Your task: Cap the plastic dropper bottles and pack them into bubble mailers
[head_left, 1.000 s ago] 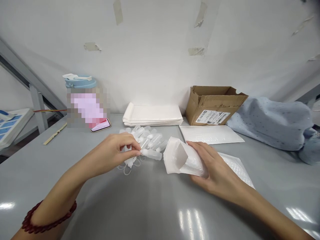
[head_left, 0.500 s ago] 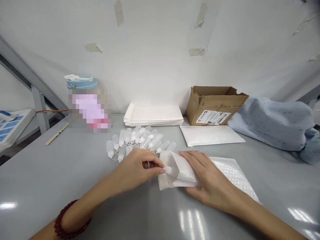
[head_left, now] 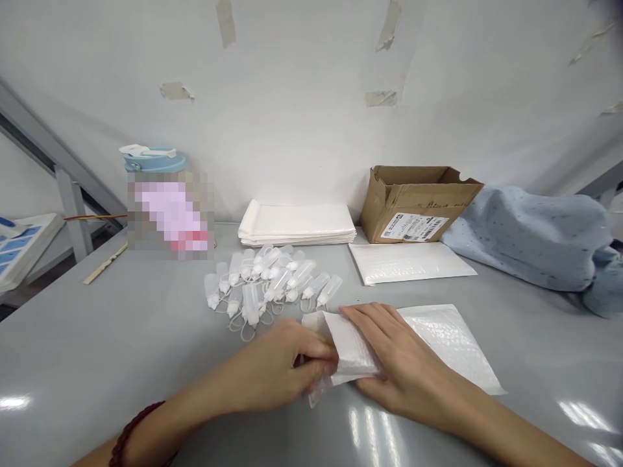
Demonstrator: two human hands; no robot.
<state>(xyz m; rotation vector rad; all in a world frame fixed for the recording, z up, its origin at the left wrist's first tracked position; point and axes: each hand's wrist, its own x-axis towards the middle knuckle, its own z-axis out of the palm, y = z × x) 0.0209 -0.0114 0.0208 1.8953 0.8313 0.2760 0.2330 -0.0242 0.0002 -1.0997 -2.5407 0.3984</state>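
Note:
My right hand point(head_left: 389, 357) is closed round a white bubble mailer point(head_left: 355, 344), squeezing it so its mouth gapes toward the left. My left hand point(head_left: 296, 363) has bent, closed fingers at that mouth, their tips partly inside the envelope. What the left fingertips hold, if anything, is hidden by the mailer and the fingers. Beyond the left hand lies a loose pile of small translucent squeeze bottles point(head_left: 250, 303) with white tethered caps. Another bubble mailer point(head_left: 450, 344) lies flat beneath and beyond my right hand.
A stack of white mailers point(head_left: 298, 224) sits against the wall, and a single mailer point(head_left: 413, 263) lies before an open cardboard box point(head_left: 421, 204). Blue cloth point(head_left: 530, 237) is heaped at right. A blue-lidded container point(head_left: 156, 161) and a wooden stick point(head_left: 104, 264) are at left.
My left hand has moved slightly right and down, its fingertips going into the mailer's mouth. The squeeze bottle it pinched there is now out of sight. My right hand stays on the mailer.

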